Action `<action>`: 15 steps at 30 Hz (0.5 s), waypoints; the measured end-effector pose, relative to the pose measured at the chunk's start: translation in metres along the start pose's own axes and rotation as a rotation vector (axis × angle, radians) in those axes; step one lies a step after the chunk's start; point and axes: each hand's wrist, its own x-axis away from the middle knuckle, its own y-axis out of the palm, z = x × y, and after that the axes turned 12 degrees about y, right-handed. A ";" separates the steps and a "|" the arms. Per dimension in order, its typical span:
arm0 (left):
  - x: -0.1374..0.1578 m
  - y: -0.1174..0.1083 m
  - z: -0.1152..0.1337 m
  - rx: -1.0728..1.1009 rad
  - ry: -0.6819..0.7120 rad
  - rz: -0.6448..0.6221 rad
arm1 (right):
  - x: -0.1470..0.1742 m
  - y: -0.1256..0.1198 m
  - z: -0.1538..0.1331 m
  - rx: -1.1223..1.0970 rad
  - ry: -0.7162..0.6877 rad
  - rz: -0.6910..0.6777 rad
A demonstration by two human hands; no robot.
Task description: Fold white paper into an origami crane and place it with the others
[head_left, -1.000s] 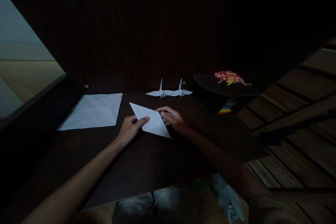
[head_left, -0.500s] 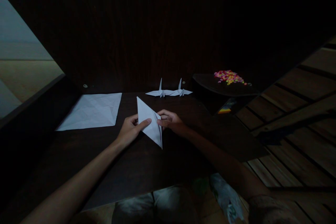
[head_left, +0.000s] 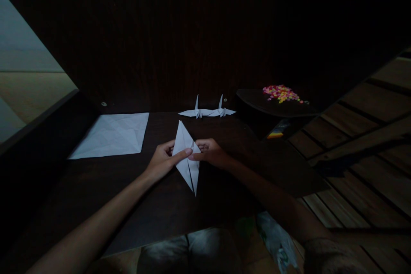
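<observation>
Head view: over the counter, the left hand and right hand grip a folded paper, thumbs meeting on its face, fingers curled behind its sides. Beyond stand two cranes; leftward lies a creased sheet, rightward a shelf with coloured bits.

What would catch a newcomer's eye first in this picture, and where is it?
Probably the bright heap of multicoloured bits, on the dark curved shelf at right. Next, the folded white paper at centre, held in the left hand and right hand. Behind it stand the paired white paper cranes.
</observation>
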 end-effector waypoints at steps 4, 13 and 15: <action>0.001 0.000 0.000 -0.069 -0.024 0.020 | 0.003 0.002 -0.001 0.117 0.006 -0.029; -0.002 -0.003 -0.005 0.083 -0.081 0.275 | 0.011 0.004 -0.007 0.263 -0.026 -0.133; -0.004 -0.004 -0.005 0.088 -0.087 0.277 | 0.011 0.004 -0.007 0.267 -0.029 -0.138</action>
